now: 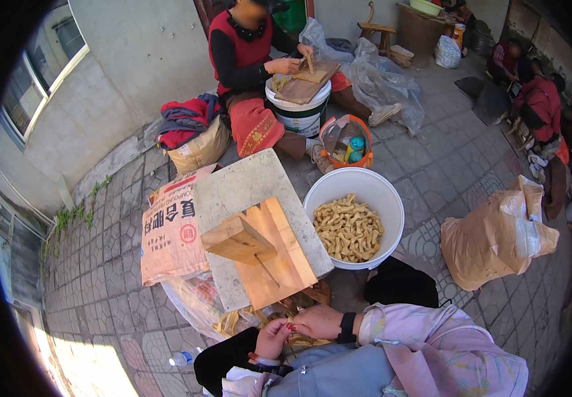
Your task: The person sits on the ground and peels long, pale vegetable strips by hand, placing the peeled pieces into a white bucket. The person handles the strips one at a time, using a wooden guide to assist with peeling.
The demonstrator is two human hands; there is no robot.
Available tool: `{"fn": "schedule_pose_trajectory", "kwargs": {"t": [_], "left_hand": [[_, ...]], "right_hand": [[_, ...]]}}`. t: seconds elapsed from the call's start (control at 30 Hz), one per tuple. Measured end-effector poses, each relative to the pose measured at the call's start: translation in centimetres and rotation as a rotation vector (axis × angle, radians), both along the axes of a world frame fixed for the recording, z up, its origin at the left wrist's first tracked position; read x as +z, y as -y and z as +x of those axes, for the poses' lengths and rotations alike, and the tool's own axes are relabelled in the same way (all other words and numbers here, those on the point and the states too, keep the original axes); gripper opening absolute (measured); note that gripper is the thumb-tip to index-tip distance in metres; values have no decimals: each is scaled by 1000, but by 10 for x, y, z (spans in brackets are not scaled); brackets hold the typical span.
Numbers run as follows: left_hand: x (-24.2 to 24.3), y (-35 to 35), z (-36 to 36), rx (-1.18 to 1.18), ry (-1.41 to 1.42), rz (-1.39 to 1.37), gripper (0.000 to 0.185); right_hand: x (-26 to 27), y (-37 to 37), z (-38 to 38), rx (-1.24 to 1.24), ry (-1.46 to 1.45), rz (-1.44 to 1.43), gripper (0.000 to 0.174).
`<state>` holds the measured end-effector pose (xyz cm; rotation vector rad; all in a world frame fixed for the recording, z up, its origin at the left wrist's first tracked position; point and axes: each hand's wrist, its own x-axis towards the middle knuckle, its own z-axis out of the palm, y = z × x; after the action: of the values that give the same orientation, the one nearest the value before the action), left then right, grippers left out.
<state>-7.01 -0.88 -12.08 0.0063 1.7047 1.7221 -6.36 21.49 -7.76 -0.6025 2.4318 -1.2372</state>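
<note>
Low in front of my body, my left hand [272,339] and my right hand [318,322] meet at the fingertips. A small tan strip [290,320] is pinched between them, mostly hidden by the fingers; a bit of red also shows there. More loose tan strips [236,321] lie just beyond my hands, by my lap. Past them, a wooden board [286,248] rests on a concrete slab [246,181], and a thick wooden block [239,239] stands on the board. Right of the slab, a white bucket [394,218] holds many small knotted tan pieces [348,228].
A printed woven sack [174,233] hangs left of the slab. Opposite sits a person [241,49] working over a lidded bucket [298,116]. An orange basket [365,161], a large brown paper sack [489,233] and a plastic bottle [184,357] stand or lie on the paving.
</note>
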Motion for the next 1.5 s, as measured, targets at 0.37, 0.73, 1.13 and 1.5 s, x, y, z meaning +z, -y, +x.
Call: {"fn": "schedule_pose_trajectory", "kwargs": {"t": [0.37,0.73,1.13,1.5], "left_hand": [[16,-12,2,115,-178,66,24],[30,-4,-11,279,-496,-178,18],[49,-19,0,142,-705,-283,17],[48,-25,2,76,-616,-281,17]], "right_hand": [[8,1,-2,-24,-104,-97,22],[35,-11,3,24,165,-399,30],[38,-8,3,-12,5,-249,24],[34,0,9,92,-338,-208,12]]}}
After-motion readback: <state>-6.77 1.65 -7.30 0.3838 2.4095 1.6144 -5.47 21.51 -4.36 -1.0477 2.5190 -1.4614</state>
